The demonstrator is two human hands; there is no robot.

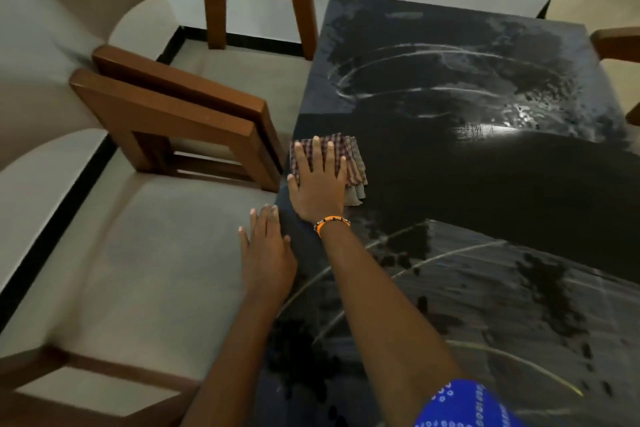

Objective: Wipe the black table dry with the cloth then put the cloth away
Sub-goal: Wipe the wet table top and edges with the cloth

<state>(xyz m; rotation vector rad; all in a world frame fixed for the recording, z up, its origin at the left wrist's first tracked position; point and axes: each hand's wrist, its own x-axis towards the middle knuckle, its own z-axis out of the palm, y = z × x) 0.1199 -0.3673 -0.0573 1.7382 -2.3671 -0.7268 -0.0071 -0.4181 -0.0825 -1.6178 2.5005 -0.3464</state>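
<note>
Hands first: the right hand (pixel 317 180) lies flat with its fingers spread straight, pressing on the checked cloth (pixel 346 163), which sits folded on the black tabletop (pixel 485 166) right at its left edge, about midway between near and far. A beaded orange band (pixel 331 222) circles that wrist. The left hand (pixel 266 253) is open too, fingers straight and close together, holding nothing; it sits at the tabletop's left edge just nearer than the cloth, though whether it touches the edge or hovers over it I cannot tell. The two hands are close but apart.

Across the tabletop a broad dark band runs rightward from the cloth, duller than the rest. Far of it and near of it the surface shines with wet patches, beads and pale curved streaks.

To the left stand two cream-cushioned chairs with brown wooden arms, the near chair (pixel 149 253) alongside the left hand and the far chair (pixel 242 73) beyond it, both just beside the tabletop. A blue patterned sleeve (pixel 460 406) shows at the near right
</note>
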